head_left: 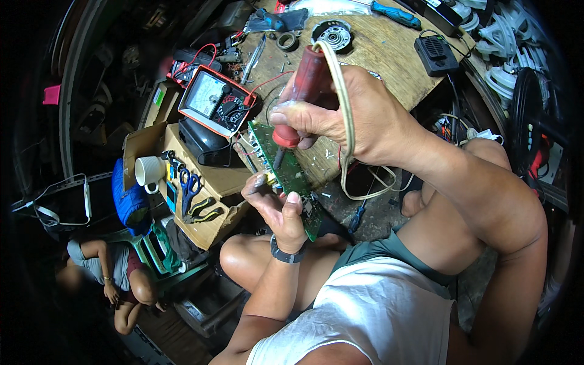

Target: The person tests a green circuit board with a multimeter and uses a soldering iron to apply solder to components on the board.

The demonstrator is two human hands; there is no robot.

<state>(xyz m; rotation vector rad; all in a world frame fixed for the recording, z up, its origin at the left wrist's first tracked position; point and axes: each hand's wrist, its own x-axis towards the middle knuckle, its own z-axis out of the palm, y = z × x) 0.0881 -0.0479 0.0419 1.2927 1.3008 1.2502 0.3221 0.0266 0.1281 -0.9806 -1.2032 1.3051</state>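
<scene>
My right hand (371,115) is wrapped round the red handle of a soldering iron (309,72), and the iron's pale cord loops down past my wrist. Its dark tip points down at a green circuit board (291,172); whether it touches the surface I cannot tell. My left hand (284,214) grips that board along its lower left side, thumb on top, holding it tilted above my lap. Small components line the board's left edge. Just beyond it lies an analog multimeter (213,100) with a red case and a red lead. The fingertips of my left hand look dark with grime.
A wooden table (380,48) carries a roll of tape (287,41), a round metal part (332,36) and a blue screwdriver (395,14). At left, a cardboard box (141,135) holds a mug (149,172), scissors (190,184) and pliers (205,214). Another person (112,267) sits lower left.
</scene>
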